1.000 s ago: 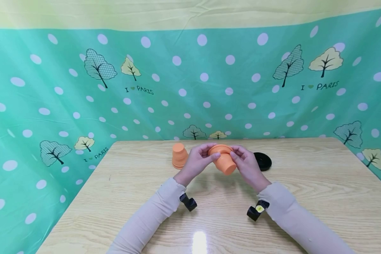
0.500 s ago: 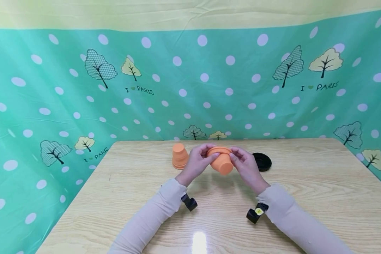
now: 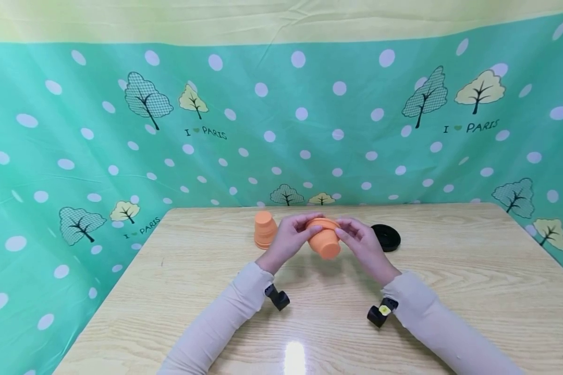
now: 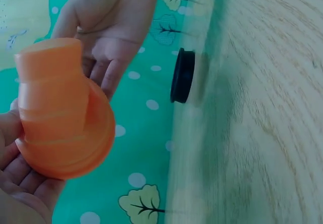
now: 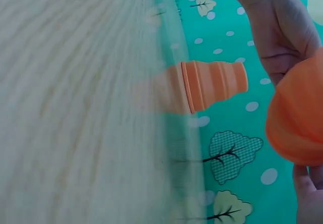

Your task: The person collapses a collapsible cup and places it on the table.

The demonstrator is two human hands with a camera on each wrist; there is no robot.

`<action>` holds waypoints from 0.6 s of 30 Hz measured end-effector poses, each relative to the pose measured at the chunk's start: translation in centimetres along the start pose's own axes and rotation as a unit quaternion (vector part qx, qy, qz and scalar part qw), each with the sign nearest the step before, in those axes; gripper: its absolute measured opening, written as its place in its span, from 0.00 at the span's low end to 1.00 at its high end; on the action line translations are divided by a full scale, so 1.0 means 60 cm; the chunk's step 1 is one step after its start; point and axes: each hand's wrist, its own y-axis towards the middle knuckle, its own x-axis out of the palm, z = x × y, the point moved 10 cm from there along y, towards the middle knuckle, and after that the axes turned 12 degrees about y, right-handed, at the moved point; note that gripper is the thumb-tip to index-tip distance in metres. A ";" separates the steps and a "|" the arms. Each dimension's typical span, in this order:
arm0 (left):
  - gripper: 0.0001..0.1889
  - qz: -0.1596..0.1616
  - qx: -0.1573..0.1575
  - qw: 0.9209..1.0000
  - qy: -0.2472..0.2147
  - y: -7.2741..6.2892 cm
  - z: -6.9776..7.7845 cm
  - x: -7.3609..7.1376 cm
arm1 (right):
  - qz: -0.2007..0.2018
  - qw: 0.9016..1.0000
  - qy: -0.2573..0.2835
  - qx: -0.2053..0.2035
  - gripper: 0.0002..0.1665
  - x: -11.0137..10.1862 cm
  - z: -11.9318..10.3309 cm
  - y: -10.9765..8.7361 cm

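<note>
Both hands hold an orange ribbed, soft-looking collapsible cup [image 3: 326, 244] above the table, its wide rim away from me and its narrow base tilted toward me. My left hand [image 3: 292, 235] grips the left side of the rim, thumb on the near wall. On the opposite side, my right hand [image 3: 363, 246] pinches the rim between thumb and fingers. In the left wrist view, the wall of the cup [image 4: 55, 98] looks folded in beside the rim. A second orange ribbed cup [image 3: 265, 229] stands base-up behind my left hand, narrowing in steps.
A round black dish-like piece [image 3: 387, 238] lies on the table just beyond my right hand. The wooden table [image 3: 206, 291] ends at a green dotted curtain [image 3: 244, 120] behind. A black camera is strapped to each wrist.
The held cup has shifted slightly left, and its base has swung from lower right to nearly straight toward me. Both hands keep their hold. The other cup and the black piece stay put.
</note>
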 end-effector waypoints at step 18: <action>0.21 -0.035 0.048 0.992 0.110 -0.010 0.022 0.016 | -0.057 0.990 -0.124 -0.041 0.18 0.032 -0.024 0.003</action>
